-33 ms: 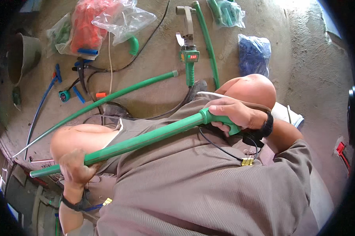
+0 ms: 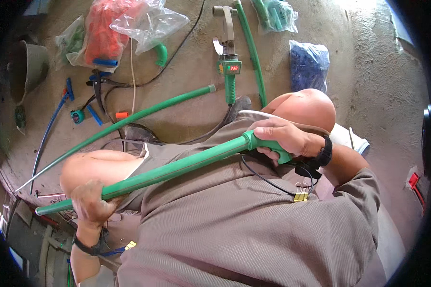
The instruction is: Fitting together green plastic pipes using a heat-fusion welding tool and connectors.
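Note:
Across my lap lies a long green plastic pipe [image 2: 177, 169], slanting up from lower left to right. My left hand [image 2: 92, 201] is wrapped round it near its left end, and a short stretch of pipe sticks out past the fist. At the other end a green elbow fitting [image 2: 278, 149] sits on the pipe. My right hand [image 2: 283, 136] grips this elbow, thumb on top and fingers curled below, hiding part of it. Beyond my knees, a green-handled pipe welding iron [image 2: 230, 76] with a lit red display stands on the floor.
Another green pipe [image 2: 144, 113] lies left of the iron, and one more [image 2: 252, 52] lies right of it. A pipe cutter [image 2: 98, 88], tape measure [image 2: 77, 116], bucket [image 2: 30, 69] and orange bag [image 2: 108, 33] are at left. A blue bag [image 2: 309, 66] lies at right. Black cable [image 2: 177, 50] crosses the floor.

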`<action>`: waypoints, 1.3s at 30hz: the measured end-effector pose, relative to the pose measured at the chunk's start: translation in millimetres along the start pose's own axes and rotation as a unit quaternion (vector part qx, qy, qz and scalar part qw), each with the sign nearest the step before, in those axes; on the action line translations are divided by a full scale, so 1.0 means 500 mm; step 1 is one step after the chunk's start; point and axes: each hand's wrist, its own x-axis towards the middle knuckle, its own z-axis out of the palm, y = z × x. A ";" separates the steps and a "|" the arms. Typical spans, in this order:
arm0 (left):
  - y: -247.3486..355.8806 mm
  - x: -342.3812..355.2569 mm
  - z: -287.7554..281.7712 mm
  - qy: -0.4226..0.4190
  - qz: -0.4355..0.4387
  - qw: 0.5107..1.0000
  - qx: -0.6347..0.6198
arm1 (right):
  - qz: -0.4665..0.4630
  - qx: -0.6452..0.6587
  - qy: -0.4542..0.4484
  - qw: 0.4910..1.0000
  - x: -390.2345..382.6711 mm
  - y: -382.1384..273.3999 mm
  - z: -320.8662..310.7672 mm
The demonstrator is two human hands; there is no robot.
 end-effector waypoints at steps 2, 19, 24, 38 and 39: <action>-0.004 0.018 -0.002 -0.072 -0.032 0.997 -0.018 | -0.036 -0.031 -0.006 0.999 0.002 0.009 -0.010; -0.024 0.031 -0.022 -0.226 -0.059 0.967 -0.105 | -0.134 -0.122 -0.004 0.983 0.000 0.033 -0.005; -0.022 0.033 -0.019 -0.168 -0.035 0.982 -0.081 | -0.154 -0.120 -0.006 0.981 0.000 0.040 -0.002; -0.014 0.037 -0.015 -0.134 -0.051 0.989 -0.030 | -0.155 -0.106 0.010 0.982 0.009 0.023 0.009; -0.013 0.038 -0.015 -0.117 -0.059 0.990 -0.048 | -0.158 -0.111 0.003 0.981 0.010 0.021 0.011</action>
